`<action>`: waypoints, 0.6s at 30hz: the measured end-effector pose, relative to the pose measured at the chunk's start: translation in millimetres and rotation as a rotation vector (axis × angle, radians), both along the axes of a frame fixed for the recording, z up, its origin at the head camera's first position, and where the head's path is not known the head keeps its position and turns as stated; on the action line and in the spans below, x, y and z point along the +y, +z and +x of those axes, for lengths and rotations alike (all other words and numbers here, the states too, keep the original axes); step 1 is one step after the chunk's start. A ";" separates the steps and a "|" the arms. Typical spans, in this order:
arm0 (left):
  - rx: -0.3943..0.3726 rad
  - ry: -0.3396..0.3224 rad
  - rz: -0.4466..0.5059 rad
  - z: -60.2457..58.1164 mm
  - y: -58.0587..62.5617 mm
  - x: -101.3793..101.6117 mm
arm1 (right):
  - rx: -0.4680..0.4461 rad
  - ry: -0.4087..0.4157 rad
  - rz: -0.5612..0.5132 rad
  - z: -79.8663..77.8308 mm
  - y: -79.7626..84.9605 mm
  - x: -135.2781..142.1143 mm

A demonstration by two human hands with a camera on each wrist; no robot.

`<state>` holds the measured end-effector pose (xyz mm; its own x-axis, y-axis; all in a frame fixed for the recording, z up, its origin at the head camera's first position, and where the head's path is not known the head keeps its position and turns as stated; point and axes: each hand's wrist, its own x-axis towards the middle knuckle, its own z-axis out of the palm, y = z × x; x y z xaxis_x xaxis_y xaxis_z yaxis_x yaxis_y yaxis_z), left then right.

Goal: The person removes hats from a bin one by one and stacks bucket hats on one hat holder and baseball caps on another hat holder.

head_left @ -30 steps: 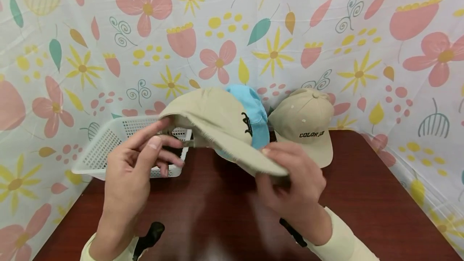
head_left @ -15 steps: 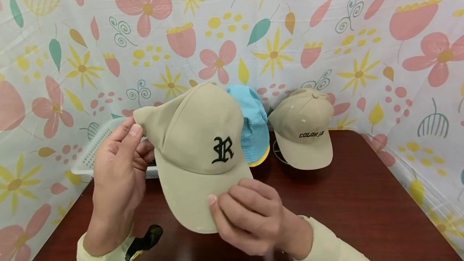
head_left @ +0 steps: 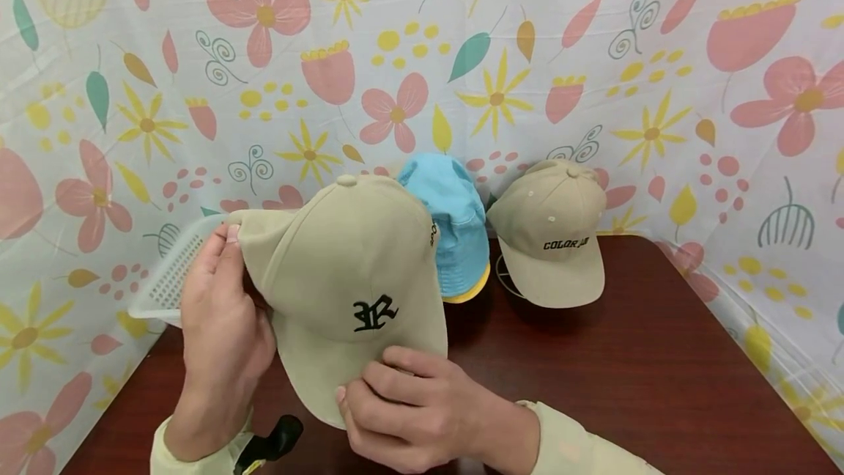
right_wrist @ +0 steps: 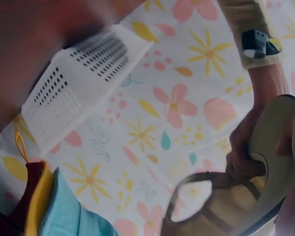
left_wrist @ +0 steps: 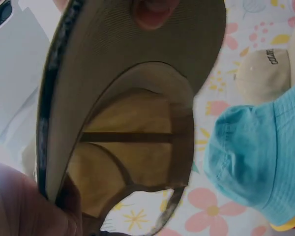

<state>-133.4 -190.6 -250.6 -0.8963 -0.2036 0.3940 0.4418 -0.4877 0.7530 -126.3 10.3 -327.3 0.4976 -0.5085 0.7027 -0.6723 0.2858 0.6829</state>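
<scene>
A beige baseball cap (head_left: 336, 255) with a black embroidered letter is held up over the table, its brim angled down toward me. My left hand (head_left: 220, 343) pinches the cap's edge on the left side, thumb on the outside. The brim is gripped by my right hand (head_left: 428, 413), fingers curled over its top. In the left wrist view, the hollow inside of the cap (left_wrist: 137, 123) and the underside of the brim show, with a thumb under the brim. An open loop at the back strap appears in the right wrist view, near my left hand (right_wrist: 243, 142).
Behind the cap stands a light blue bucket hat (head_left: 455, 226) with a yellow lower edge. Right of it, another beige cap (head_left: 560, 211) with dark lettering sits on a wire stand. A white perforated basket (head_left: 173, 273) is at the left of the dark wood table (head_left: 659, 365).
The cap has turned from side-on to show its front, and come down and left. My left hand has taken hold of its edge; the right hand has moved left with the brim.
</scene>
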 end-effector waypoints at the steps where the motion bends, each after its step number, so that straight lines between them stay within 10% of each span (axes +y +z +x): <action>1: 0.009 0.005 0.017 -0.4 -0.3 0.8 | -0.008 -0.002 0.009 -0.5 -1.4 -0.8; 11: 0.166 0.022 0.062 -1.9 -0.6 4.1 | -0.071 0.055 0.024 -6.5 10.6 11.6; 15: 0.248 -0.019 0.082 -3.4 -0.7 4.9 | -0.160 0.189 -0.191 -12.9 28.1 23.8; 18: 0.301 -0.024 0.074 -5.4 -1.7 4.9 | -0.396 0.299 -0.433 -18.5 34.7 38.0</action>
<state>-138.7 -185.7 -252.3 -0.7462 -0.2216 0.6278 0.6275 -0.5492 0.5520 -144.8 48.3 -292.5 0.2353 -0.0190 0.9717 -0.9422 0.2410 0.2329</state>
